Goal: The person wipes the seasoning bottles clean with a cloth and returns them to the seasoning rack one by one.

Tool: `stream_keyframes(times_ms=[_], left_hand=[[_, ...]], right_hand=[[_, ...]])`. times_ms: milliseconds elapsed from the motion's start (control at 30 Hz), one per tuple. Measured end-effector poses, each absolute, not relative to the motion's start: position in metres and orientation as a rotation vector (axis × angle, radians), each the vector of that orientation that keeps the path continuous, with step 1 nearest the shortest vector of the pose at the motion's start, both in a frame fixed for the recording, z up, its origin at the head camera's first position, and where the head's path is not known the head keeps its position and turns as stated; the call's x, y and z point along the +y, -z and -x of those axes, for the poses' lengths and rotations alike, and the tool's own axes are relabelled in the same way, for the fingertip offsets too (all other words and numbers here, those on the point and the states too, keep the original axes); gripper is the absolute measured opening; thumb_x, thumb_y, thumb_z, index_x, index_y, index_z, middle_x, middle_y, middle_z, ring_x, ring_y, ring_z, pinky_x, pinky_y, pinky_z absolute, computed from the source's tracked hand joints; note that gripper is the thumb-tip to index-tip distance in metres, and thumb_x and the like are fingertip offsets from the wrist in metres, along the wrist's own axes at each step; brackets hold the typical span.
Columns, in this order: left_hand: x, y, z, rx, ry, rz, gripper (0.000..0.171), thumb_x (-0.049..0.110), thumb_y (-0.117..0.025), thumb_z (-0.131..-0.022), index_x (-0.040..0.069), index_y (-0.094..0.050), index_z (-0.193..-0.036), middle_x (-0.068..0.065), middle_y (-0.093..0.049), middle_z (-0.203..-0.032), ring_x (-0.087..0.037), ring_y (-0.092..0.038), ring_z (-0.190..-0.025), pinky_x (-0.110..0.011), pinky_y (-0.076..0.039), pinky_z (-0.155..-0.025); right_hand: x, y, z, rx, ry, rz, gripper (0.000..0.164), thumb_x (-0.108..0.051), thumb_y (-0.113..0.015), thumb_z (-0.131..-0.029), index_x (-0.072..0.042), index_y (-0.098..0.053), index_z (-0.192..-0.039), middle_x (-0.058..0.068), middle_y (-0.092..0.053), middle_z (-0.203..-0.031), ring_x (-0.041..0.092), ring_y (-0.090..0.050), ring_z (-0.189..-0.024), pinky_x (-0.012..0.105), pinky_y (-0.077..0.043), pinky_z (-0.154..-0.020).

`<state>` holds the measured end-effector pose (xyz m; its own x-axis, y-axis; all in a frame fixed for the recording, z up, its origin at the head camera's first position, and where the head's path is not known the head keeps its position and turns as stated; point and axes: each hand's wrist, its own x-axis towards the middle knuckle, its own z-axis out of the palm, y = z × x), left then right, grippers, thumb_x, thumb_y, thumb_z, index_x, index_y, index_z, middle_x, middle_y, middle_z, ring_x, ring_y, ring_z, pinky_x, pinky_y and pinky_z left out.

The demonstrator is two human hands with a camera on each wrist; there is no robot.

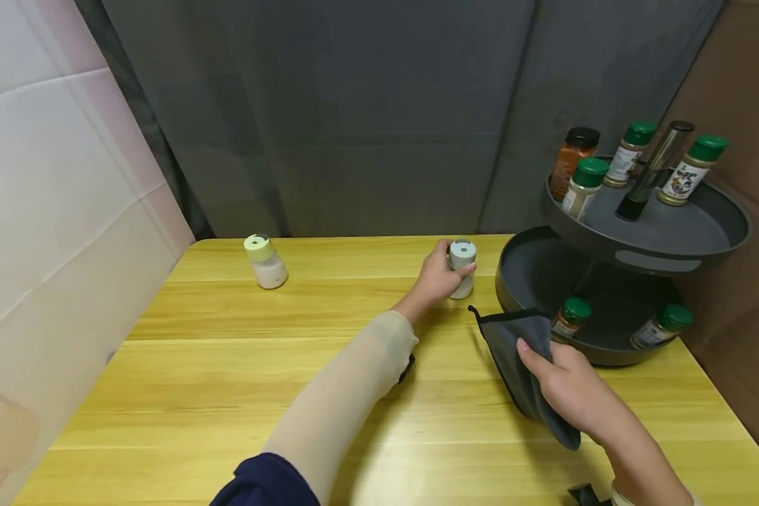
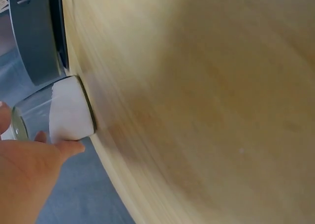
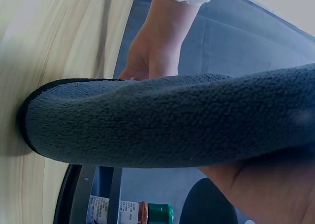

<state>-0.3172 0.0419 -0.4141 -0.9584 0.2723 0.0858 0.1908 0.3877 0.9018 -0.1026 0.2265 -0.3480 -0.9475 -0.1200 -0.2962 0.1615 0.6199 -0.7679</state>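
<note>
My left hand (image 1: pixel 438 275) grips a clear jar (image 1: pixel 462 265) with a pale grey-green lid, near the back of the table. In the left wrist view white contents fill the lower part of this jar (image 2: pixel 71 108), and the thumb and fingers lie along its side. My right hand (image 1: pixel 572 386) holds a folded dark grey cloth (image 1: pixel 519 358) with black edging, just in front of the two-tier rack (image 1: pixel 664 242). In the right wrist view the cloth (image 3: pixel 123 120) spans the picture and hides part of the left hand (image 3: pixel 155 56).
A jar with a pale yellow lid (image 1: pixel 267 263) stands at the back left of the wooden table (image 1: pixel 228 393). Green-capped spice bottles (image 1: pixel 692 172) and an orange, black-capped bottle (image 1: pixel 572 161) fill the rack's upper tier. Two green-capped bottles (image 1: pixel 662 327) sit below. A grey curtain (image 1: pixel 329 119) hangs behind.
</note>
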Motion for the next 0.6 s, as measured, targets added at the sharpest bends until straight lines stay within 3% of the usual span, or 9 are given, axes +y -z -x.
stream_keyframes(times_ms=[100, 167, 300, 367, 467, 600], left_hand=[[0.041, 0.413, 0.318, 2.557, -1.630, -0.432, 0.059, 0.025, -0.072, -0.103, 0.001, -0.045, -0.149, -0.022, -0.058, -0.149, -0.035, -0.057, -0.140, -0.050, -0.047, -0.118], [0.041, 0.412, 0.318, 2.554, -1.618, -0.439, 0.059, 0.024, -0.071, -0.104, 0.000, -0.044, -0.151, -0.022, -0.058, -0.149, -0.036, -0.057, -0.139, -0.050, -0.047, -0.118], [0.037, 0.405, 0.315, 2.556, -1.569, -0.453, 0.068, 0.023, -0.071, -0.104, 0.003, -0.036, -0.159, -0.022, -0.051, -0.155, -0.037, -0.050, -0.145, -0.052, -0.044, -0.120], [0.031, 0.399, 0.310, 2.584, -1.533, -0.448, 0.073, 0.024, -0.070, -0.104, 0.006, -0.031, -0.163, -0.020, -0.045, -0.161, -0.037, -0.043, -0.151, -0.052, -0.042, -0.122], [0.017, 0.385, 0.301, 2.649, -1.485, -0.441, 0.075, 0.029, -0.069, -0.105, 0.010, -0.028, -0.165, -0.018, -0.037, -0.167, -0.036, -0.035, -0.156, -0.053, -0.039, -0.124], [-0.009, 0.365, 0.283, 2.734, -1.431, -0.486, 0.065, 0.032, -0.063, -0.108, 0.009, -0.034, -0.162, -0.016, -0.038, -0.164, -0.035, -0.036, -0.155, -0.054, -0.039, -0.125]], right_hand=[[0.225, 0.349, 0.102, 2.540, 1.247, -0.016, 0.064, -0.051, -0.038, -0.115, 0.002, -0.050, -0.150, 0.013, -0.060, -0.107, 0.025, -0.061, -0.102, 0.036, -0.048, -0.085], [0.224, 0.349, 0.101, 2.549, 1.257, 0.007, 0.066, -0.050, -0.038, -0.115, 0.002, -0.046, -0.154, 0.022, -0.063, -0.126, 0.033, -0.064, -0.115, 0.042, -0.052, -0.093], [0.221, 0.350, 0.100, 2.528, 1.311, 0.027, 0.070, -0.050, -0.038, -0.115, 0.003, -0.037, -0.161, 0.029, -0.044, -0.162, 0.046, -0.050, -0.144, 0.058, -0.047, -0.111], [0.220, 0.350, 0.100, 2.487, 1.362, 0.019, 0.071, -0.050, -0.038, -0.115, 0.003, -0.034, -0.163, 0.029, -0.039, -0.166, 0.047, -0.044, -0.149, 0.061, -0.043, -0.115], [0.220, 0.349, 0.101, 2.399, 1.462, 0.003, 0.071, -0.050, -0.039, -0.115, 0.002, -0.033, -0.163, 0.027, -0.045, -0.161, 0.040, -0.055, -0.140, 0.052, -0.049, -0.112], [0.221, 0.347, 0.107, 2.173, 1.653, 0.017, 0.070, -0.050, -0.040, -0.114, 0.001, -0.029, -0.162, 0.021, -0.060, -0.139, 0.025, -0.071, -0.112, 0.039, -0.061, -0.092]])
